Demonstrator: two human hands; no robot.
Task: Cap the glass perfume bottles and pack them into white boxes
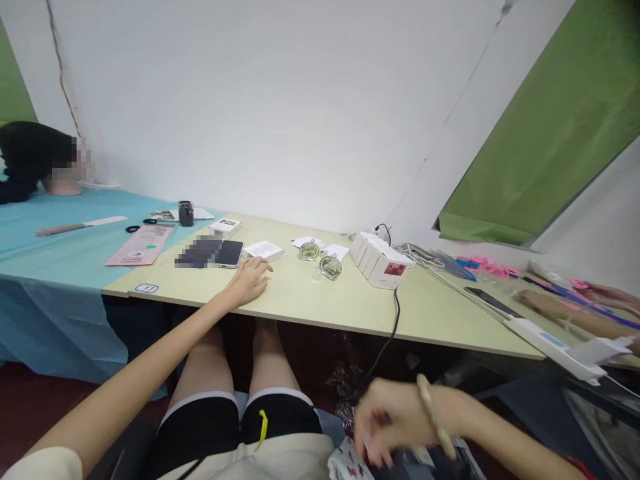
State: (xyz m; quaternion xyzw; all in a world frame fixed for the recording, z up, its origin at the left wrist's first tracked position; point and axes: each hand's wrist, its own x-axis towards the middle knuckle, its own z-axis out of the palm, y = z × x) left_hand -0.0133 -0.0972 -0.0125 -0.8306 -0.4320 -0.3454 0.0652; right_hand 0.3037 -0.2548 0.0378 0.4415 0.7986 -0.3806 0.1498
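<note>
My left hand lies on the table with its fingers stretched out, right in front of a small white box and beside a dark phone. Nothing shows in its grasp. Low at the right, my right hand, wearing a beige bracelet, is slightly blurred. Its fingers curl downward over an open bag with a white patterned edge, near my lap. Something pale shows at the fingertips, but its kind is unclear. Two greenish glass ornaments stand on the table to the right of my left hand.
White boxes stand in a row at the table's middle right. Cables and a power strip run along the right side, near another person's arm. Leftward lie a pink packet, a black jar and a knife. A mannequin head sits far left.
</note>
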